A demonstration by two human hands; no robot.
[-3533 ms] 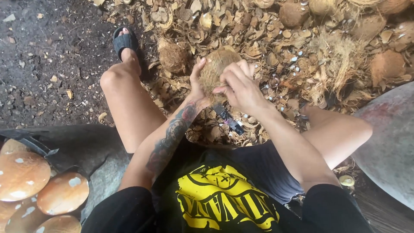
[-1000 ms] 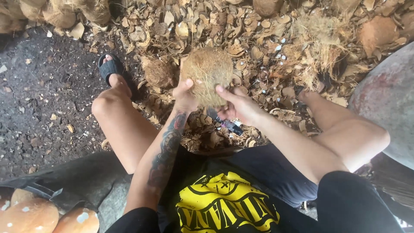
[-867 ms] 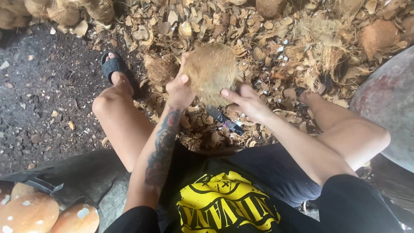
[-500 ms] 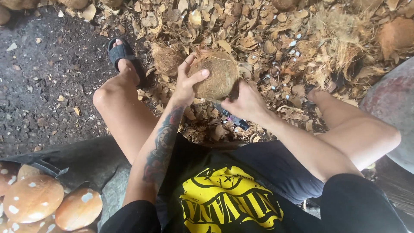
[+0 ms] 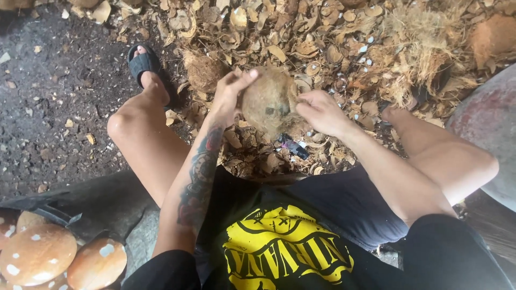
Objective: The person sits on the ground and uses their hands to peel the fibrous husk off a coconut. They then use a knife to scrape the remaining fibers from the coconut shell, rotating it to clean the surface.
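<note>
Gripping a brown husked coconut [image 5: 270, 102] between my left hand [image 5: 228, 96] and right hand [image 5: 321, 111], husk scraps [image 5: 333, 37] piled far behind, peeled coconuts [image 5: 37, 252] near left.

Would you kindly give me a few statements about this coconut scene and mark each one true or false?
1. Both hands are on the coconut. True: the left hand grips its left side and the right hand its right.
2. The coconut rests in a metal bowl. False: it is held up over a husk pile on the ground.
3. A black sandal is on the left foot. True.
4. Peeled coconuts lie at the lower left. True: brown, with white patches.
5. The right hand holds a large knife. False: it holds only the coconut; a small dark tool lies under it.
</note>
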